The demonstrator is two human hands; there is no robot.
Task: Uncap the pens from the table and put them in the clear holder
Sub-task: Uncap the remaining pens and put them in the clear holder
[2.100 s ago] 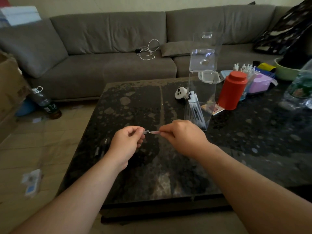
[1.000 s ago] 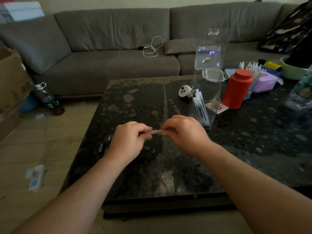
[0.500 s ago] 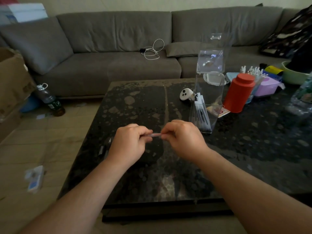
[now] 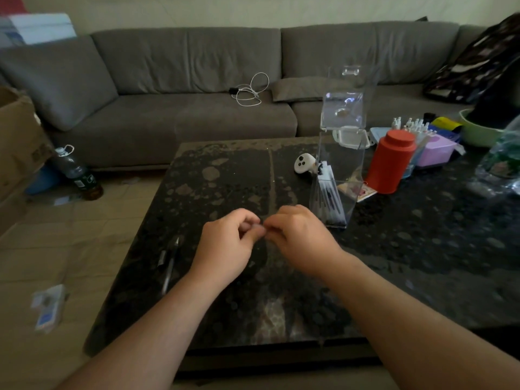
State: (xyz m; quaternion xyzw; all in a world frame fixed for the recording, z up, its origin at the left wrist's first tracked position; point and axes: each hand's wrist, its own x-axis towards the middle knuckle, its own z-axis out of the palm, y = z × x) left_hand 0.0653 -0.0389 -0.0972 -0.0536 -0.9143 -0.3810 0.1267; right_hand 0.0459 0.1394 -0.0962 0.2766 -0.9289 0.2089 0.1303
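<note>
Stretching across most of the view, the dark stone table (image 4: 213, 175) is carrying everything that matters. Standing on its far right part, beside a red canister (image 4: 389, 161), the clear holder (image 4: 336, 175) is already keeping several pens leaning inside its lower compartment. Hovering over the table's near middle, the left hand (image 4: 225, 249) and the right hand (image 4: 299, 243) are meeting fingertip to fingertip, each with curled fingers pinching something small between them. That thing is almost wholly hidden, so whether it is a pen body, a cap or both I cannot tell; judging by the task, the person is probably working a cap off a pen, and each hand is likely gripping one end. Lying on the table just left of the left wrist, two more pens (image 4: 168, 260) are waiting, seemingly with their caps on.

Next, the hands are going to need a straight pull apart along the pen's axis, then the right hand is going to need a short reach to the holder's open top, dropping the pen in upright.
</note>
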